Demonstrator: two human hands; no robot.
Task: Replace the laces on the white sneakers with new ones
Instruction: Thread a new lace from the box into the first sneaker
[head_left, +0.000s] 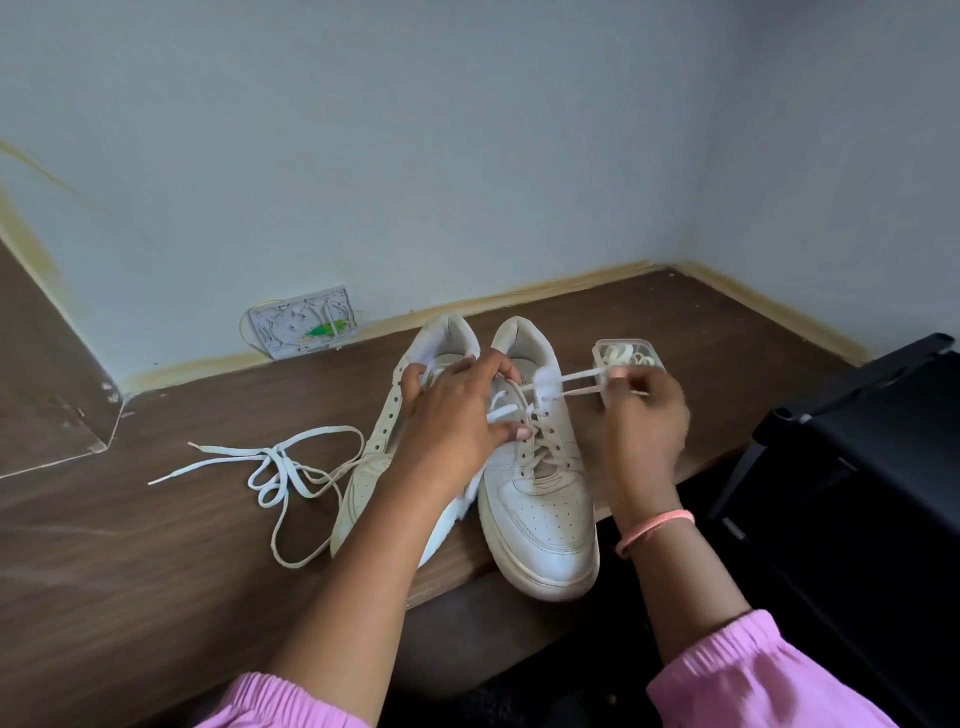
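Fingers (621, 375) of right hand (641, 415) pinch a taut lace (571, 382); left hand (457, 415) grips the right sneaker (540, 488). I count two white sneakers, other one (374, 467) unlaced, on brown wooden desk (156, 545), pale walls. One loose lace (275, 467); clear box (631, 356) probably holds laces.

No readable text, labels, brands or numbers on anything in view.

1 head-worn view looks forward and down from close above the wooden tabletop (156, 545), facing the corner where 2 pale blue walls (415, 156) meet; both forearms enter from the bottom edge.
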